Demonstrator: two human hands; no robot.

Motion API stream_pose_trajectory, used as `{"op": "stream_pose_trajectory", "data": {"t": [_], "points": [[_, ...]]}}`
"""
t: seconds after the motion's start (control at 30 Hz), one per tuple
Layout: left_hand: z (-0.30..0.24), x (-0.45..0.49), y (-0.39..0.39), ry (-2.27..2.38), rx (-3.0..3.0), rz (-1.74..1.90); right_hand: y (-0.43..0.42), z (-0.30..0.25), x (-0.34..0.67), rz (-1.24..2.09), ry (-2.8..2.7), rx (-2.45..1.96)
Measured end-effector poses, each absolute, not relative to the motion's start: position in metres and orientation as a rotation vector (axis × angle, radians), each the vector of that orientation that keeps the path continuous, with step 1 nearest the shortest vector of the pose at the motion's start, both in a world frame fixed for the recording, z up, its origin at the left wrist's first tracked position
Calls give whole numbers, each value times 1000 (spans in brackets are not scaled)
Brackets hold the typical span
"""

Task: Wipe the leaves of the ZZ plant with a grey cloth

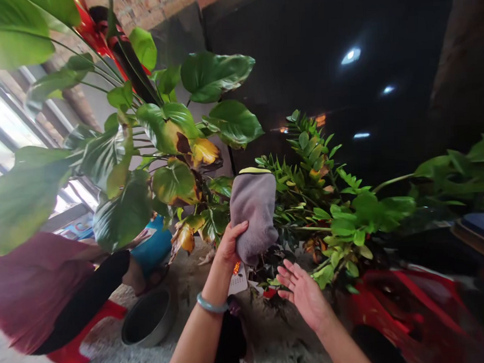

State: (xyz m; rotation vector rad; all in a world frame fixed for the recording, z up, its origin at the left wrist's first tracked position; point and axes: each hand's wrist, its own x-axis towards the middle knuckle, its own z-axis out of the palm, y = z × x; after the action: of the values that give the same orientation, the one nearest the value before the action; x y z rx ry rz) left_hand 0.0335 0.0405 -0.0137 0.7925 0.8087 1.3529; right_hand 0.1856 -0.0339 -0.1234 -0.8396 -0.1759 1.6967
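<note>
Head view: just toward six o'clock of centre, the left hand (230, 245) clasps a gray cloth (254, 213), thumb in front. Toward five, the right hand (302, 292) is spread and holds nothing. The cloth is already lifted; how much work remains is unclear.

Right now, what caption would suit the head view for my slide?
Left hand holds a grey cloth near green plants; right hand is open.

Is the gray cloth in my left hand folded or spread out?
Apparently folded: the gray cloth forms a compact, round-cornered pad in your left hand.
</note>
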Motion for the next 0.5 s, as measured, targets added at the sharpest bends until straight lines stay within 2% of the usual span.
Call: {"op": "stream_pose_trajectory", "data": {"t": [0.17, 0.27, 0.37, 0.5], "points": [[-62, 39, 19, 991, 892, 897, -5, -120, 207, 1481, -77, -904], [-67, 28, 0, 938, 964, 709, 6, -117, 220, 1508, -90, -908], [-41, 17, 2, 820, 980, 840, 6, -115, 221, 1592, -122, -856], [-15, 14, 24, 790, 882, 1247, 2, -111, 208, 1645, -141, -776]]}}
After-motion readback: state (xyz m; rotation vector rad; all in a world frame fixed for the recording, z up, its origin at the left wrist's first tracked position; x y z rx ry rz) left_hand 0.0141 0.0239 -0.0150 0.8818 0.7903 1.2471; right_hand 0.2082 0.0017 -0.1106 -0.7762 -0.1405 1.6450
